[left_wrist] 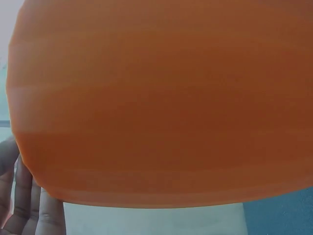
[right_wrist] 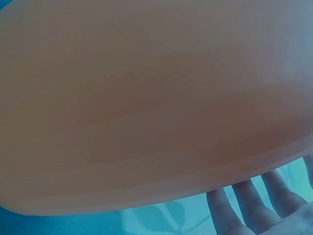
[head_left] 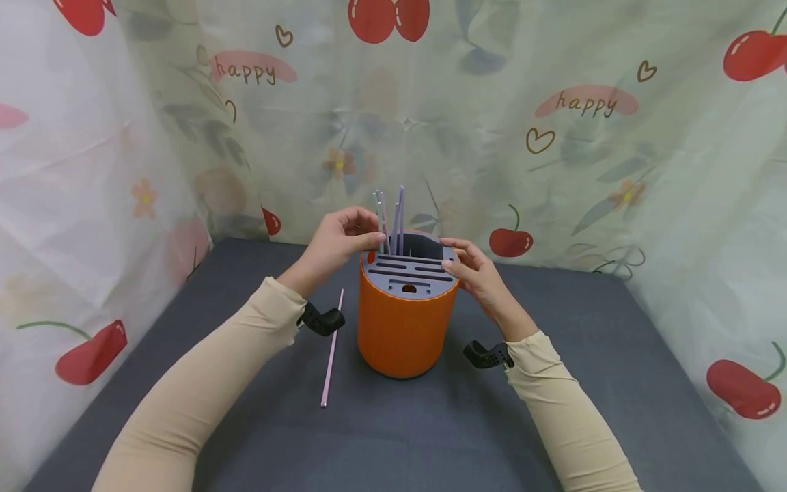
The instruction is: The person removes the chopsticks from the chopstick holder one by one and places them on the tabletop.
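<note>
An orange cylindrical holder (head_left: pixel 402 328) with a grey slotted top (head_left: pixel 410 270) stands mid-table; its wall fills the left wrist view (left_wrist: pixel 161 98) and the right wrist view (right_wrist: pixel 146 107). Several thin pastel straws (head_left: pixel 391 220) stand upright in its back opening. My left hand (head_left: pixel 344 239) pinches one of these straws just above the rim. On the holder's right rim rests my right hand (head_left: pixel 470 270), its fingers lightly curved against the edge. A pink straw (head_left: pixel 332 348) lies flat on the table left of the holder.
The dark grey tabletop (head_left: pixel 430 437) is walled by a cherry-print curtain (head_left: pixel 553 137) at the back and on both sides. Black wrist mounts (head_left: pixel 322 320) sit on both beige sleeves.
</note>
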A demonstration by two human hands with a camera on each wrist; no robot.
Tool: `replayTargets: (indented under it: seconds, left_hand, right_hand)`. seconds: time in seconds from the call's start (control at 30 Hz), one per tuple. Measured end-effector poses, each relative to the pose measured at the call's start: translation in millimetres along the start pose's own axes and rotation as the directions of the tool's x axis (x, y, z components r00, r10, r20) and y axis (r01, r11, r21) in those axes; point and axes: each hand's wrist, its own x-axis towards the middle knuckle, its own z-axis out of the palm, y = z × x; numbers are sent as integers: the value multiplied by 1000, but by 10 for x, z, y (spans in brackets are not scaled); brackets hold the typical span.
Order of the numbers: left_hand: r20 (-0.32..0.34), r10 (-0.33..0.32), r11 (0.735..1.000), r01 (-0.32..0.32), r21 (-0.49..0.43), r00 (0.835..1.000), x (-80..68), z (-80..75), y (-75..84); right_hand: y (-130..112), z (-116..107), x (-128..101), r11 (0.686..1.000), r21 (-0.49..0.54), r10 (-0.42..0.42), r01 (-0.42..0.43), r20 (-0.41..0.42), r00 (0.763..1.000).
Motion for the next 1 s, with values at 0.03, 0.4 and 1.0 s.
replayTargets:
  seconds: [0.03,0.4,1.0]
  left_hand:
    - [1,1,1000,-1,-2,1000,3,1,2]
    - [-88,145,988,-148,-34,986,58,-32,205]
    - [-512,47,856,-299,-421,857,65,-835,757]
  right_hand:
    - [-1,1,4,1000,2,-1,1,-2,1000]
    - [23,8,21,1000,5,-8,8,12,1000]
    - [14,8,-3,1000,-19,8,-9,-15,1000]
